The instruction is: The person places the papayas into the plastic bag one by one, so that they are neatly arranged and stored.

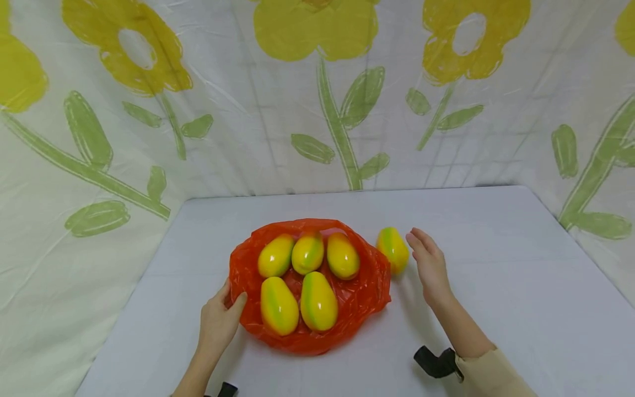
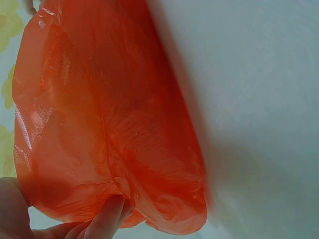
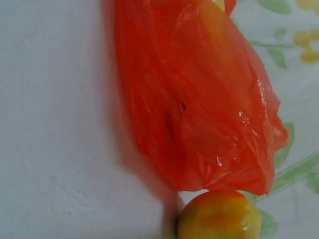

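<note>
A red plastic bag (image 1: 354,300) stands with its mouth spread wide. Several shiny yellow papayas with green streaks, one of them the front papaya (image 1: 319,302), lie inside it. My left hand (image 1: 220,320) pinches the bag's left rim between thumb and fingers; the left wrist view shows its fingertips (image 2: 107,216) against the red plastic. Outside the bag, at its right edge, is a loose papaya (image 1: 393,250), also low in the right wrist view. Just right of that fruit my right hand (image 1: 430,267) is held up with fingers extended, holding nothing.
Everything sits on a white-covered table (image 1: 516,286). Behind it hangs a white cloth (image 1: 238,138) printed with yellow flowers, which also runs along both sides. A black wrist mount (image 1: 436,362) sticks out from the right sleeve (image 1: 496,375).
</note>
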Action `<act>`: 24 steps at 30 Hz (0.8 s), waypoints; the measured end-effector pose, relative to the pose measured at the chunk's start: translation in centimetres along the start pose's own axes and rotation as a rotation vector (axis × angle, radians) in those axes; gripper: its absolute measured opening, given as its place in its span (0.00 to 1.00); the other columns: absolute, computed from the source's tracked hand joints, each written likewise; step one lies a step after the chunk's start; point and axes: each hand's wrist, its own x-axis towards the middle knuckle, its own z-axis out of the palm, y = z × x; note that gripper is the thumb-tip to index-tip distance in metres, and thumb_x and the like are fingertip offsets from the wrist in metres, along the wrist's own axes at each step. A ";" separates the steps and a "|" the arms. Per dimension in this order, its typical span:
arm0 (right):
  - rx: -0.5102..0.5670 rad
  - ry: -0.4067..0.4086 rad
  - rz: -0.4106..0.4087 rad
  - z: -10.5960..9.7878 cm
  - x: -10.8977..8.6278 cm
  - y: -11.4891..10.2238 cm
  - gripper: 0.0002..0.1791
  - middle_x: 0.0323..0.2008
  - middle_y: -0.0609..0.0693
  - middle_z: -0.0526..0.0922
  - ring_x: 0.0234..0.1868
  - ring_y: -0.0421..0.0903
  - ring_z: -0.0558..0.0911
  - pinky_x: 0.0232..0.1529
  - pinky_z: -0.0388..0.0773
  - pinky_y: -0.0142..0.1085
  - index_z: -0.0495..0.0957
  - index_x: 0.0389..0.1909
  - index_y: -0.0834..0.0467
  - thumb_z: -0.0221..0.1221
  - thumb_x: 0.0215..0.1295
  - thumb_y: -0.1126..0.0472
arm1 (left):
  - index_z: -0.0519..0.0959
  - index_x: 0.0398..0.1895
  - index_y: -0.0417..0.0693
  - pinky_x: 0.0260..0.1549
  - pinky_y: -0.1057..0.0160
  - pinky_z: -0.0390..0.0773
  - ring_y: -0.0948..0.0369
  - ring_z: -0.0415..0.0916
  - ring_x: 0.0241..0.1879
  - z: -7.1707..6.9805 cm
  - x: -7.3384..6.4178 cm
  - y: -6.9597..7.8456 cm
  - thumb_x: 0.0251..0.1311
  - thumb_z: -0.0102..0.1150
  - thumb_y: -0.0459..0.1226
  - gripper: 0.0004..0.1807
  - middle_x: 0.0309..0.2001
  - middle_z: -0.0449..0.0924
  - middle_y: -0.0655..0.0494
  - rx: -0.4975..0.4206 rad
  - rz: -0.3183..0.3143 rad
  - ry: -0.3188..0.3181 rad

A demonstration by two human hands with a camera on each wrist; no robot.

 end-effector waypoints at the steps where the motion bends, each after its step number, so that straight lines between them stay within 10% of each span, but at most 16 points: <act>1: -0.011 0.002 0.000 0.1 0.2 0.1 0.35 0.75 0.58 0.53 0.74 0.55 0.55 0.73 0.51 0.47 0.51 0.74 0.64 0.44 0.75 0.49 | 0.59 0.69 0.27 0.49 0.47 0.77 0.38 0.75 0.55 0.0 0.0 0.0 0.68 0.50 0.35 0.30 0.60 0.69 0.28 0.000 0.000 -0.001; 24: -0.160 0.035 0.052 1.4 3.8 2.2 0.37 0.75 0.63 0.49 0.75 0.59 0.49 0.72 0.49 0.53 0.45 0.75 0.65 0.45 0.74 0.50 | 0.59 0.69 0.27 0.51 0.47 0.76 0.38 0.74 0.56 -0.2 0.0 0.0 0.68 0.50 0.35 0.30 0.61 0.69 0.29 0.002 -0.015 -0.005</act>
